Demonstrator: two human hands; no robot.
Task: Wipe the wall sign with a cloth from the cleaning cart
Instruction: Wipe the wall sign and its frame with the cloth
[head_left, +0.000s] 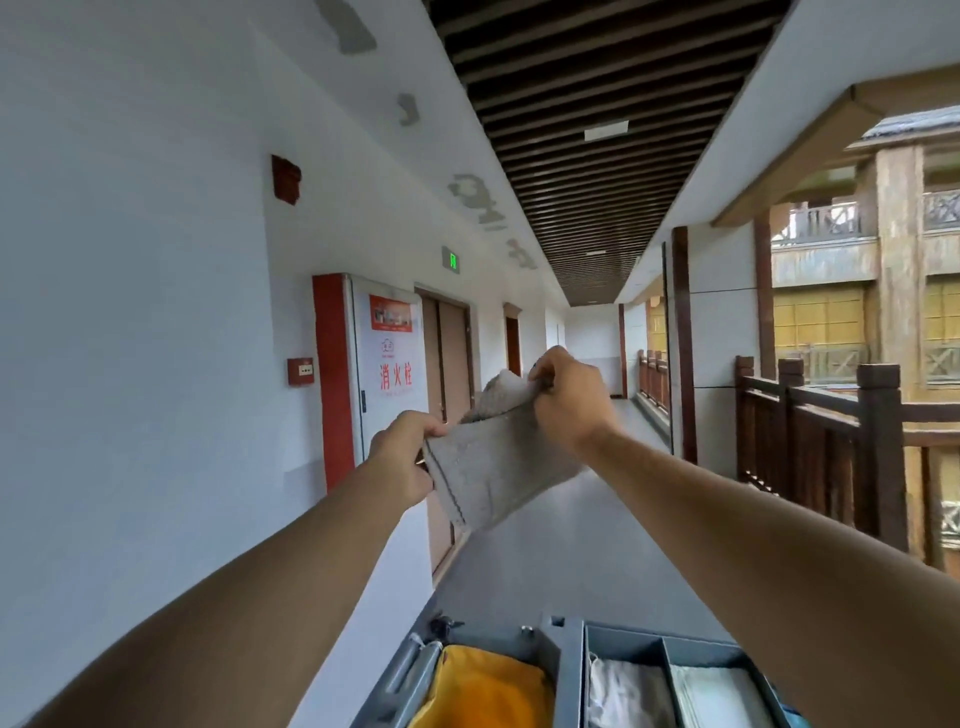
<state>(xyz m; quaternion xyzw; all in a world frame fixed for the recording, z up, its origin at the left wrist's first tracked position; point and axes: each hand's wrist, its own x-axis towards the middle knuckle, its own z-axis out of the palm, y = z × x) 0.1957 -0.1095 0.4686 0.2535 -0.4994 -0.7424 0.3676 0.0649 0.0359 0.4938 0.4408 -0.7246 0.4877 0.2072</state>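
A grey cloth (493, 462) hangs in the air in front of me, stretched between both hands. My left hand (402, 454) pinches its lower left corner. My right hand (569, 397) grips its upper edge, where the cloth bunches up. The grey cleaning cart (566, 649) stands below my arms at the bottom of the view, with a yellow bag (483, 691) and folded white cloths (628, 691) in its compartments. On the left wall a white panel with a red frame carries a red-lettered wall sign (392, 353). A small green sign (451, 260) sticks out higher up.
A long corridor with a grey floor (571, 545) runs ahead. Brown doors (452, 358) line the left wall beyond the red-framed panel. A red alarm button box (300, 372) sits on the wall. A dark wooden railing (831, 441) borders the right side.
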